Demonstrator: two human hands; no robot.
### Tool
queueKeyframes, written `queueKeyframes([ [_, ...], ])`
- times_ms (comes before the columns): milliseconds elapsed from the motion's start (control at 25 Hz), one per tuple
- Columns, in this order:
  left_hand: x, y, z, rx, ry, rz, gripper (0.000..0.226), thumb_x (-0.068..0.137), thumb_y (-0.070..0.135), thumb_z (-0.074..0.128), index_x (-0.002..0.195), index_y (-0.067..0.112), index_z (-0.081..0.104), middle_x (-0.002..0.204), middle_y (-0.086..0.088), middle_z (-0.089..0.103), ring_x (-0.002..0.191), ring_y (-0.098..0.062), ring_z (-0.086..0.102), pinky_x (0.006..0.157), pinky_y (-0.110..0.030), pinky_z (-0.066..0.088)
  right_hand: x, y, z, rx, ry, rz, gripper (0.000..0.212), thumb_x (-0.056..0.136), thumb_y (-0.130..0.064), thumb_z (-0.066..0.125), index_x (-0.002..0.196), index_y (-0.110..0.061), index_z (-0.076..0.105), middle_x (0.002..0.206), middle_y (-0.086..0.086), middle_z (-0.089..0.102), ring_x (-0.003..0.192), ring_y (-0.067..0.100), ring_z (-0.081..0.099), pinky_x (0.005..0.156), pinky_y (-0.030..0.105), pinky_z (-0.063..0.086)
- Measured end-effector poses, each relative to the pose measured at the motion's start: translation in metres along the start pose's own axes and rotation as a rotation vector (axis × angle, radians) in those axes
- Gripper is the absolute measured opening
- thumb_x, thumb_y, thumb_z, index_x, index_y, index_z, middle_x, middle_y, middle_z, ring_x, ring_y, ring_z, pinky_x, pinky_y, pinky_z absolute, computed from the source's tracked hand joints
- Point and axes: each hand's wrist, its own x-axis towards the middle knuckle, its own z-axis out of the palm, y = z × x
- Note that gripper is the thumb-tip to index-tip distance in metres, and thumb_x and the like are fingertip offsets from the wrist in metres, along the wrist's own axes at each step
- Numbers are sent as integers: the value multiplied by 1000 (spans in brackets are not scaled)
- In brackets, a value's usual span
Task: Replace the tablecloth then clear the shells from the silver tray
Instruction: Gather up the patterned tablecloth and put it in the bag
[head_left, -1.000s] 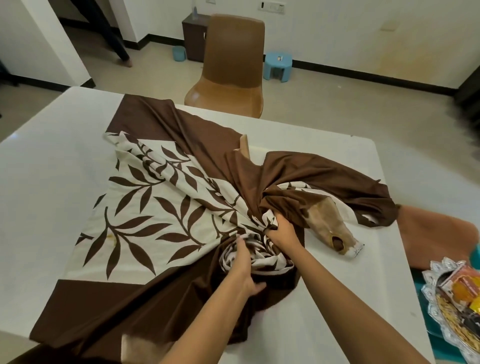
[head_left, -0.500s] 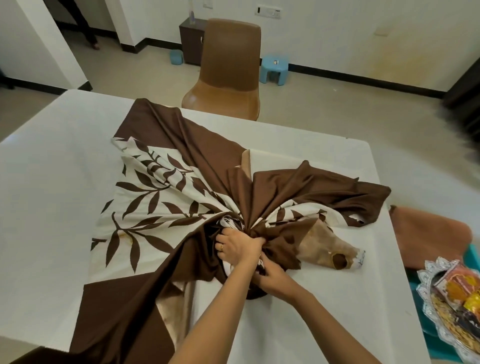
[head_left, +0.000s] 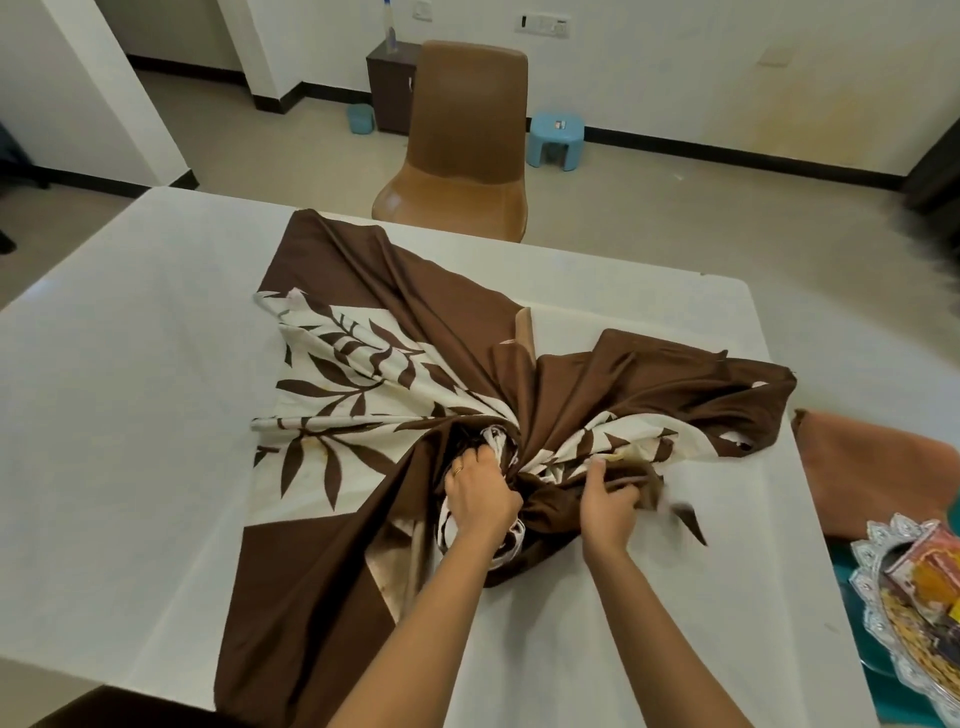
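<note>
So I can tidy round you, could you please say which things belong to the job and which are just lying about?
Job: tablecloth, gripped by left hand and right hand; silver tray; table.
Lying about: brown chair; blue stool; dark cabinet.

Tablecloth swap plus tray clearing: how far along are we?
Early. Done: the tablecloth is partly bunched on the table. In hand: left hand and right hand grip that bunch. Left: lift it off, lay a replacement, then clear the silver tray, loaded, beside the table.
</note>
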Motion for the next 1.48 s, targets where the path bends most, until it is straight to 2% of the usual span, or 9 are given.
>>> queueKeyframes([
  [160, 5, -4, -9, 206, -66, 302, 60, 77, 22, 68, 132, 15, 44, 141, -5, 39, 136, -24, 29, 118, -41, 5, 19, -9, -2, -332, 49, -129, 77, 89, -65, 37, 136, -4, 38, 138, 23, 40, 119, 42, 44, 98, 47, 37],
  [280, 4, -2, -21, 447, -162, 592, 56, 77, 19, 66, 131, 20, 49, 132, 1, 50, 135, -25, 31, 112, -59, -13, 28, -16, -1, -205, 95, -211, 86, 86, -61, 50, 136, 8, 35, 139, 27, 37, 124, 41, 36, 104, 46, 34],
  [600, 6, -11, -36, 724, -268, 1049, 55, 79, 9, 60, 131, 25, 54, 136, 7, 53, 138, -21, 29, 110, -61, -15, 21, -5, 4, -177, 98, -286, 115, 64, -52, 81, 142, 6, 18, 142, 22, 31, 131, 35, 33, 110, 40, 31],
  [1000, 22, -53, -48, 808, 12, 1766, 40, 79, 7, 62, 113, 29, 60, 129, -4, 50, 129, -27, 41, 114, -61, 9, 7, -15, 21, -318, -711, -430, 23, 93, -47, 48, 106, -30, 57, 98, -10, 65, 98, 13, 62, 77, 20, 45],
  [1080, 28, -67, -50, 710, 280, 1528, 50, 77, 5, 55, 121, 27, 49, 134, -9, 41, 131, -29, 38, 115, -57, 15, 7, -11, 22, -336, -677, -464, 13, 96, -39, 48, 105, -34, 57, 97, -12, 65, 98, 14, 61, 77, 19, 46],
  [1160, 25, -70, -50, 425, 500, 828, 69, 71, 0, 59, 133, 21, 37, 134, -14, 33, 129, -32, 36, 112, -57, 24, 6, -4, 26, -340, -619, -503, 25, 97, -34, 49, 120, -28, 54, 111, -6, 63, 107, 15, 58, 93, 30, 48],
  [1280, 22, -57, -61, -150, 149, -286, 85, 75, 6, 69, 141, 14, 16, 137, -22, 32, 123, -37, 42, 102, -49, 40, -6, 7, 40, -445, -498, -554, 53, 91, -47, 43, 137, -21, 42, 134, 5, 49, 121, 27, 45, 106, 39, 33],
  [1360, 32, -52, -64, -648, -52, -565, 70, 82, 9, 63, 141, 4, 25, 132, -21, 47, 114, -34, 53, 92, -43, 49, -21, 6, 44, -461, -451, -460, 45, 95, -38, 45, 137, -22, 41, 130, 11, 46, 121, 31, 38, 101, 35, 31],
  [1480, 37, -35, -73, -1271, -153, -524, 54, 84, 25, 57, 132, 4, 44, 116, -15, 63, 101, -30, 62, 83, -41, 53, -39, 7, 39, -525, -455, -348, 21, 98, -34, 42, 114, -24, 50, 121, 14, 41, 118, 34, 35, 103, 40, 30],
])
